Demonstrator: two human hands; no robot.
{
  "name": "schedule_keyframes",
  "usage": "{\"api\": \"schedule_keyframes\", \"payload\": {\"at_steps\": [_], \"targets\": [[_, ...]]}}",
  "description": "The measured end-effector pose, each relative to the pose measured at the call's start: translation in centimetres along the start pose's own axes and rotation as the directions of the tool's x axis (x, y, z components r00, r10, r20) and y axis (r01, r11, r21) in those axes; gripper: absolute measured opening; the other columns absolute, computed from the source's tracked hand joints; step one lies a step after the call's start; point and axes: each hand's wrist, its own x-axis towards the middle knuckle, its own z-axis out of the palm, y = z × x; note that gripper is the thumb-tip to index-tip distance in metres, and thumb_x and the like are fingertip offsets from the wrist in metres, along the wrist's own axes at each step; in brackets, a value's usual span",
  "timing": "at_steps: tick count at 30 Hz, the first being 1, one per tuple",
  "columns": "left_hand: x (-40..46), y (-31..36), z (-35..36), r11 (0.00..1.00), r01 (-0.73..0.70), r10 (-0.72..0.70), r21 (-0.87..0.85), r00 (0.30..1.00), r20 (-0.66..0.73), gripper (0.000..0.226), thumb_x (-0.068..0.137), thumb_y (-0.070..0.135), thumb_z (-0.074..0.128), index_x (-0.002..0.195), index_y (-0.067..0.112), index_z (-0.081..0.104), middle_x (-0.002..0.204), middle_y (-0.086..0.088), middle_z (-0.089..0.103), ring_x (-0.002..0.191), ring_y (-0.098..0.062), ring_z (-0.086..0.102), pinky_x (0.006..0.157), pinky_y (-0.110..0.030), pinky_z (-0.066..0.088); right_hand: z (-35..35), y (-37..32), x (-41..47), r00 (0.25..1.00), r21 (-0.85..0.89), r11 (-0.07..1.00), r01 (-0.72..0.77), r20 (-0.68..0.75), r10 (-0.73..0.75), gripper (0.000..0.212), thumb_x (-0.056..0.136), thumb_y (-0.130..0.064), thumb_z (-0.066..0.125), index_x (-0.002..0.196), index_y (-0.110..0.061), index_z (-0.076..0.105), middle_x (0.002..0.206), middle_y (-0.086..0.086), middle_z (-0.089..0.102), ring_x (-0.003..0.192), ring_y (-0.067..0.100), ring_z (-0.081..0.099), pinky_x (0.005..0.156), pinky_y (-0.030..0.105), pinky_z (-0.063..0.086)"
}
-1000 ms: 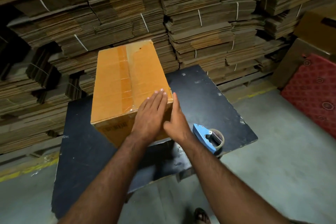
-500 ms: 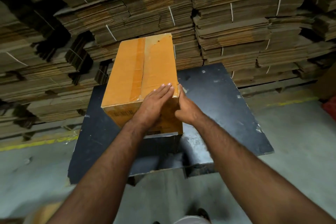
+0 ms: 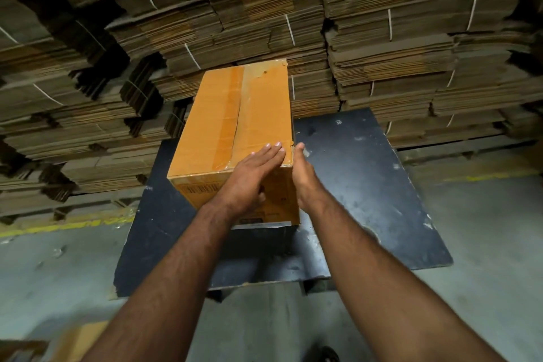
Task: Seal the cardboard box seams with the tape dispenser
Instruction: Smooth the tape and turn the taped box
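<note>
Flat-fingered left hand (image 3: 252, 176) and right hand (image 3: 305, 179) press glossy-taped corrugated rectangular box (image 3: 258, 114), gripping nothing

Warehouse: strapped stacks of flattened cartons (image 3: 382, 47)

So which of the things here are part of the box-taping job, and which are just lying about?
Part of the job:
- cardboard box, tape along its top seam
- left hand, flat on the box's near top corner
- right hand, against its right side

Just there:
- black table
- bundled flat cardboard stacks

No tape dispenser is in view.
</note>
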Motion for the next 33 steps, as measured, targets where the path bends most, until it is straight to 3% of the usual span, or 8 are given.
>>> {"api": "schedule_keyframes", "payload": {"at_steps": [2, 6, 8, 12, 15, 18, 23, 33], "targets": [[0.0, 0.0, 0.2, 1.000, -0.002, 0.002, -0.018, 1.000, -0.011, 0.094, 0.082, -0.006, 0.065, 0.158, 0.025, 0.019, 0.165, 0.007, 0.010, 0.149, -0.004, 0.002, 0.119, -0.025, -0.003, 0.0, 1.3, 0.2, 1.000, 0.032, 0.999, -0.002, 0.028, 0.001, 0.124, 0.049, -0.107, 0.019, 0.148, -0.035, 0.041, 0.147, 0.010, 0.050, 0.131, 0.032, 0.050, 0.111, 0.059, 0.034], [-0.3, -0.2, 0.1, 0.998, -0.006, 0.005, -0.056, 1.000, -0.019, 0.077, 0.091, 0.006, 0.058, 0.157, 0.022, 0.022, 0.165, 0.005, 0.014, 0.151, -0.009, 0.007, 0.120, -0.026, -0.001, 0.6, 1.0, 0.2, 1.000, -0.057, 0.998, -0.023, -0.019, 0.022, 0.099, 0.076, -0.091, 0.012, 0.151, -0.031, 0.038, 0.155, 0.009, 0.040, 0.136, 0.033, 0.042, 0.112, 0.058, 0.031], [-0.3, 0.1, 0.2, 0.996, 0.001, -0.003, -0.092, 1.000, -0.015, 0.060, 0.101, 0.029, 0.045, 0.157, 0.022, 0.024, 0.165, 0.005, 0.016, 0.151, -0.009, 0.008, 0.122, -0.031, 0.002, 0.1, 0.3, -0.2, 0.999, -0.102, 0.994, -0.043, -0.020, 0.041, 0.091, 0.084, -0.084, 0.013, 0.149, -0.028, 0.043, 0.152, 0.010, 0.044, 0.134, 0.032, 0.044, 0.112, 0.055, 0.033], [-0.1, 0.5, 0.8, 0.985, 0.151, -0.135, 0.089, 0.978, -0.161, 0.062, 0.102, 0.055, 0.014, 0.157, 0.028, 0.025, 0.166, 0.001, 0.017, 0.153, -0.016, 0.011, 0.124, -0.047, 0.005, -0.7, 0.3, -2.5, 0.981, -0.170, 0.969, 0.181, -0.041, -0.191, 0.085, 0.083, -0.087, 0.015, 0.153, -0.041, 0.029, 0.160, 0.001, 0.031, 0.143, 0.026, 0.034, 0.114, 0.051, 0.029], [-0.1, -0.6, 1.3, 0.906, 0.378, -0.318, 0.188, 0.904, -0.287, 0.060, 0.102, 0.057, 0.009, 0.153, 0.036, 0.031, 0.164, -0.002, 0.024, 0.152, -0.022, 0.017, 0.121, -0.055, 0.006, -0.5, 1.4, -3.4, 0.923, -0.346, 0.867, 0.359, -0.008, -0.385, 0.073, 0.096, -0.070, 0.023, 0.158, -0.034, 0.013, 0.163, -0.001, 0.022, 0.145, 0.022, 0.029, 0.111, 0.038, 0.028], [-0.2, -0.5, 2.4, 0.855, 0.510, -0.459, 0.090, 0.827, -0.326, 0.053, 0.102, 0.055, 0.015, 0.151, 0.044, 0.031, 0.163, 0.003, 0.028, 0.151, -0.024, 0.019, 0.119, -0.057, 0.007, 0.0, 1.9, -2.7, 0.914, -0.402, 0.841, 0.362, -0.024, -0.405, 0.066, 0.099, -0.063, 0.031, 0.156, -0.029, 0.026, 0.152, 0.005, 0.043, 0.134, 0.026, 0.046, 0.107, 0.038, 0.039], [0.4, -0.2, 2.5, 0.837, 0.546, -0.513, 0.035, 0.805, -0.298, 0.052, 0.104, 0.049, 0.018, 0.154, 0.040, 0.028, 0.163, 0.009, 0.027, 0.151, -0.021, 0.017, 0.120, -0.053, 0.006, 0.8, 1.1, -1.1, 0.897, -0.541, 0.801, 0.258, -0.174, -0.407, 0.062, 0.102, -0.058, 0.024, 0.142, -0.018, 0.049, 0.129, 0.011, 0.062, 0.117, 0.030, 0.057, 0.099, 0.042, 0.046], [0.1, -1.1, 1.7, 0.874, 0.486, -0.474, -0.004, 0.851, -0.228, 0.051, 0.106, 0.047, 0.017, 0.154, 0.034, 0.029, 0.163, 0.009, 0.026, 0.151, -0.018, 0.015, 0.121, -0.050, 0.008, -0.5, 0.1, -2.2, 0.840, -0.696, 0.639, 0.328, -0.094, -0.534, 0.062, 0.104, -0.055, 0.023, 0.141, -0.014, 0.049, 0.129, 0.015, 0.061, 0.120, 0.035, 0.055, 0.092, 0.037, 0.043]]}}
